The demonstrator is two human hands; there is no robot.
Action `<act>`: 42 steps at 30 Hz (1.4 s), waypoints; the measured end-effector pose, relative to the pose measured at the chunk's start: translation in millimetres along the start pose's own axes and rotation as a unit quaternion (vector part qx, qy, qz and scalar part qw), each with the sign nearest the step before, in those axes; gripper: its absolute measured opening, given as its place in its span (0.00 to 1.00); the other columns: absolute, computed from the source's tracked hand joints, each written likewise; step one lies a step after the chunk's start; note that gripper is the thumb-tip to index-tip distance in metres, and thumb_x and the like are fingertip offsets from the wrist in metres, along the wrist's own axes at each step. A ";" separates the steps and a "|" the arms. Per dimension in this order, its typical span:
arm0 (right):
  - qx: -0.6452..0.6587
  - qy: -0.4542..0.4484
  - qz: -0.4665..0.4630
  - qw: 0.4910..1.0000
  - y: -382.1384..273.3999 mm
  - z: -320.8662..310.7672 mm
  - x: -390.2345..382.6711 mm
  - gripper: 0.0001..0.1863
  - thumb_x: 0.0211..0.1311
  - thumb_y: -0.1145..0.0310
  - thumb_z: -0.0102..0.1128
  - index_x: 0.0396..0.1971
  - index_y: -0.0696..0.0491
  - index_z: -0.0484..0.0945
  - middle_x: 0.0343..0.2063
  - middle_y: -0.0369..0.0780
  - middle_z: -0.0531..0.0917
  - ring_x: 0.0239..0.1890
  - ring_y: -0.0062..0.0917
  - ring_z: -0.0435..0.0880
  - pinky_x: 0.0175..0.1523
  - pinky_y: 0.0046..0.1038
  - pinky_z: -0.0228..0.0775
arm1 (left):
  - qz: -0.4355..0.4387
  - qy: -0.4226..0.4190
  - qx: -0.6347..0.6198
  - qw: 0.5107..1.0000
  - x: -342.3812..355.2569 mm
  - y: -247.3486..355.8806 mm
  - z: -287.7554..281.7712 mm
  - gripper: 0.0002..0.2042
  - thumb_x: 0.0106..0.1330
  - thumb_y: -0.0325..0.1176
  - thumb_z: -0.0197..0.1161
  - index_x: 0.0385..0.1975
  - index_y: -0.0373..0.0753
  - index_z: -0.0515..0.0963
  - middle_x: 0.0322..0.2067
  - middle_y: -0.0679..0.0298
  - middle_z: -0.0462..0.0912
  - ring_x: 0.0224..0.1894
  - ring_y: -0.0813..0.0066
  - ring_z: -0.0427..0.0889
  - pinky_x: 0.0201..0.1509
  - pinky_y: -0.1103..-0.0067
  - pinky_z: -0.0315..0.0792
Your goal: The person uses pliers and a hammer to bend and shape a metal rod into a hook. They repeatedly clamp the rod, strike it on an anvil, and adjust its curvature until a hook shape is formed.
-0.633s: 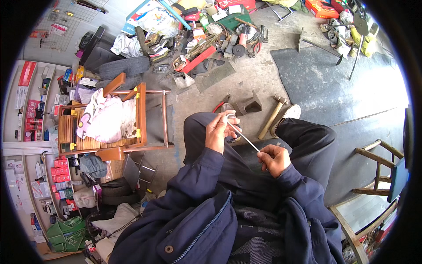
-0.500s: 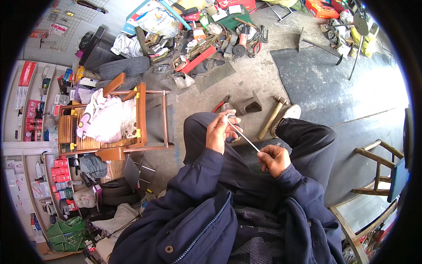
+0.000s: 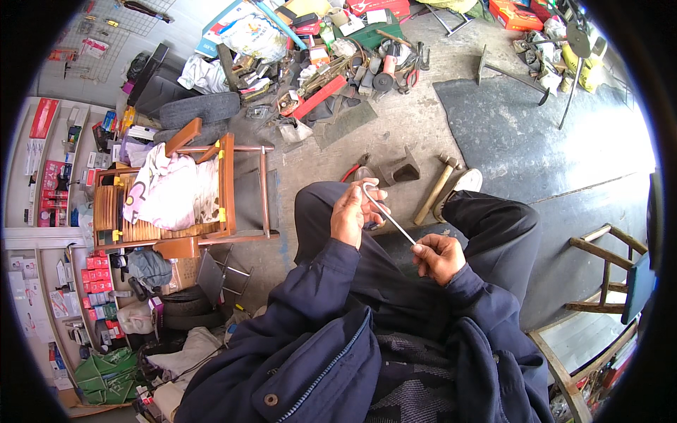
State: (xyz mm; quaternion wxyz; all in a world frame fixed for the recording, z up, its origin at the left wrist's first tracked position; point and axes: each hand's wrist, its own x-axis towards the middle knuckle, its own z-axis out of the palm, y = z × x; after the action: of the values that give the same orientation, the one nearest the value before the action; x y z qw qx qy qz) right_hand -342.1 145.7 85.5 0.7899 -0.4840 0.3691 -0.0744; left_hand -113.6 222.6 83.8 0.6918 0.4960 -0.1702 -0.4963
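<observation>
A thin, pale metal rod with a hooked end [image 3: 393, 221] slants across the space between my knees. My left hand [image 3: 350, 213] closes on it near the bent tip, thumb and fingers around the metal. At the straight end, my right hand [image 3: 438, 257] pinches the rod between thumb and fingers. Beyond my hands, on the floor, lie a wooden-handled hammer [image 3: 437, 189], a dark metal block with a hollow [image 3: 403, 169] and red-handled pliers [image 3: 352, 168]. The hammer rests beside my shoe [image 3: 468, 181].
A wooden folding chair [image 3: 227, 185] with a pink-and-white cloth [image 3: 169, 187] stands at left. Tools and an angle grinder [image 3: 385, 79] are heaped on the far floor. Stocked shelves [image 3: 49, 236] line the left wall. A small wooden stool [image 3: 608, 271] is at right.
The rod has turned slightly, so its hooked end shows more plainly at my left fingers. Both hands stay in nearly the same place and keep their grip.
</observation>
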 end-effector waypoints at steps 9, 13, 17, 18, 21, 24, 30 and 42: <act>-0.010 -0.014 0.020 1.000 4.7 1.4 1.9 0.10 0.72 0.66 0.60 0.35 0.58 0.82 0.23 0.36 0.83 0.17 0.16 0.78 0.19 0.18 0.62 | 0.042 0.070 0.081 0.993 2.1 -4.7 0.8 0.10 0.74 0.33 0.61 0.49 0.35 0.77 0.39 0.58 0.85 0.32 0.71 0.87 0.31 0.82 0.78; 0.008 -0.026 0.013 1.000 6.8 0.0 2.7 0.11 0.72 0.65 0.61 0.36 0.58 0.82 0.23 0.37 0.84 0.18 0.17 0.79 0.20 0.19 0.64 | 0.063 0.078 0.100 0.990 3.4 -6.6 -1.0 0.07 0.74 0.30 0.60 0.46 0.35 0.77 0.38 0.59 0.85 0.30 0.73 0.86 0.30 0.84 0.77; 0.049 -0.030 0.017 0.998 7.9 -1.6 4.4 0.12 0.73 0.64 0.59 0.38 0.59 0.82 0.23 0.37 0.84 0.17 0.17 0.79 0.19 0.19 0.65 | 0.071 0.085 0.107 0.988 3.2 -5.6 -0.1 0.07 0.73 0.27 0.59 0.47 0.34 0.77 0.38 0.60 0.86 0.30 0.75 0.86 0.30 0.84 0.77; 0.059 -0.023 0.032 0.997 8.1 -1.8 4.9 0.12 0.74 0.64 0.59 0.38 0.59 0.82 0.23 0.37 0.84 0.17 0.18 0.79 0.19 0.19 0.65 | 0.067 0.085 0.107 0.988 2.9 -4.9 0.4 0.07 0.73 0.26 0.59 0.47 0.33 0.77 0.38 0.60 0.86 0.30 0.75 0.86 0.30 0.84 0.76; 0.081 -0.020 0.027 0.996 8.4 -2.5 5.8 0.15 0.76 0.61 0.56 0.38 0.59 0.81 0.22 0.37 0.83 0.16 0.18 0.79 0.17 0.18 0.65 | 0.058 0.090 0.106 0.989 2.3 -3.3 2.6 0.08 0.72 0.25 0.60 0.47 0.33 0.77 0.39 0.59 0.86 0.31 0.76 0.86 0.31 0.85 0.76; 0.099 -0.020 0.031 0.994 8.2 -2.9 6.4 0.15 0.76 0.62 0.56 0.37 0.60 0.81 0.22 0.37 0.83 0.15 0.18 0.78 0.16 0.18 0.65 | 0.054 0.092 0.111 0.988 1.9 -3.1 3.7 0.09 0.72 0.26 0.60 0.49 0.32 0.77 0.40 0.59 0.86 0.31 0.76 0.86 0.31 0.85 0.76; 0.108 -0.020 0.041 0.993 7.8 -4.0 6.8 0.16 0.76 0.61 0.55 0.38 0.60 0.81 0.22 0.37 0.83 0.15 0.18 0.79 0.16 0.18 0.65 | 0.058 0.090 0.113 0.988 1.1 -6.1 1.8 0.10 0.72 0.26 0.60 0.50 0.32 0.78 0.40 0.58 0.87 0.31 0.76 0.86 0.31 0.85 0.76; 0.104 -0.013 0.043 0.994 11.1 -5.4 8.8 0.15 0.76 0.61 0.56 0.39 0.60 0.82 0.22 0.37 0.83 0.15 0.18 0.77 0.18 0.19 0.65 | 0.049 0.089 0.125 0.987 1.2 -5.3 0.2 0.10 0.74 0.29 0.58 0.50 0.32 0.78 0.41 0.58 0.87 0.31 0.75 0.86 0.32 0.84 0.76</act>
State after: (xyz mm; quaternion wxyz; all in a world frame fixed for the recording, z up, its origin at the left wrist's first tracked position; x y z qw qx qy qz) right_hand -342.0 143.5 70.5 0.8431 -0.3837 0.3699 -0.0720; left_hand -115.9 221.4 79.1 0.6602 0.6116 -0.1930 -0.3909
